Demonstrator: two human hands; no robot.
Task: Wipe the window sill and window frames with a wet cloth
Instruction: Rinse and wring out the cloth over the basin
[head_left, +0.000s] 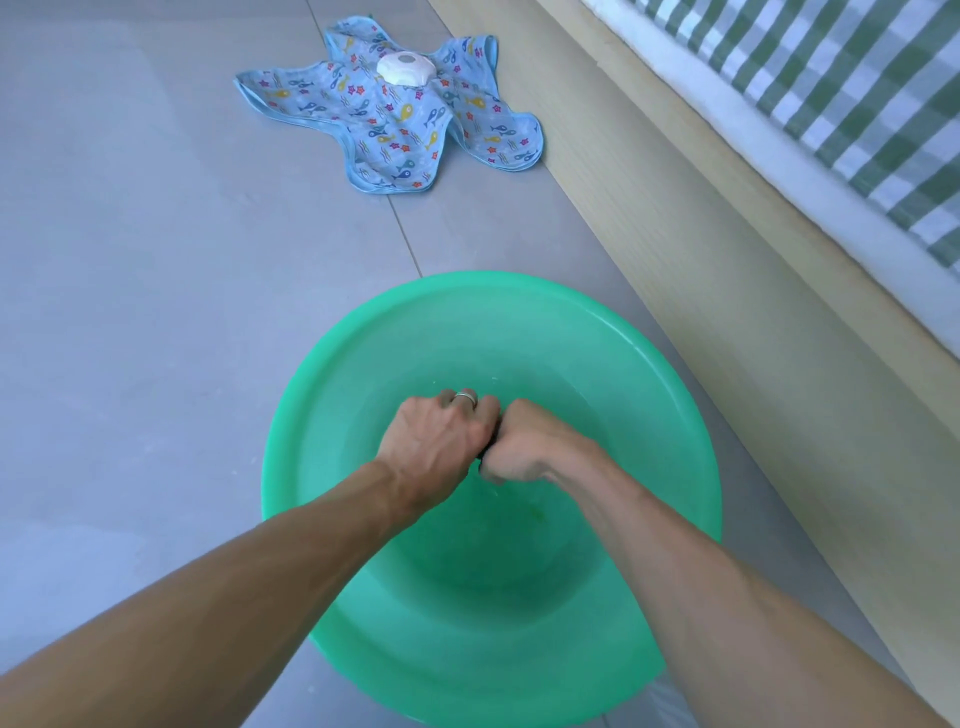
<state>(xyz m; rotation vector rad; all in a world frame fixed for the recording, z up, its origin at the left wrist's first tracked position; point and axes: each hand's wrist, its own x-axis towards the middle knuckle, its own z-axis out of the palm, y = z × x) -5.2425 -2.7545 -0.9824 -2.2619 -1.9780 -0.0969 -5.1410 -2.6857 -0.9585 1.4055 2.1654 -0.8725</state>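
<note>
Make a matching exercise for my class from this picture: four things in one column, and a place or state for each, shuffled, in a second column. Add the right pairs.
Column one
1. green basin
2. fish-print cloth
3. white round object
4. left hand

Column two
A. rests on top of the patterned fabric
B. wears a ring and is clenched against the right hand
C. lies spread on the floor, far from the person
D. stands on the floor under both forearms

Pairs: 1-D, 2-C, 3-A, 4-B
</note>
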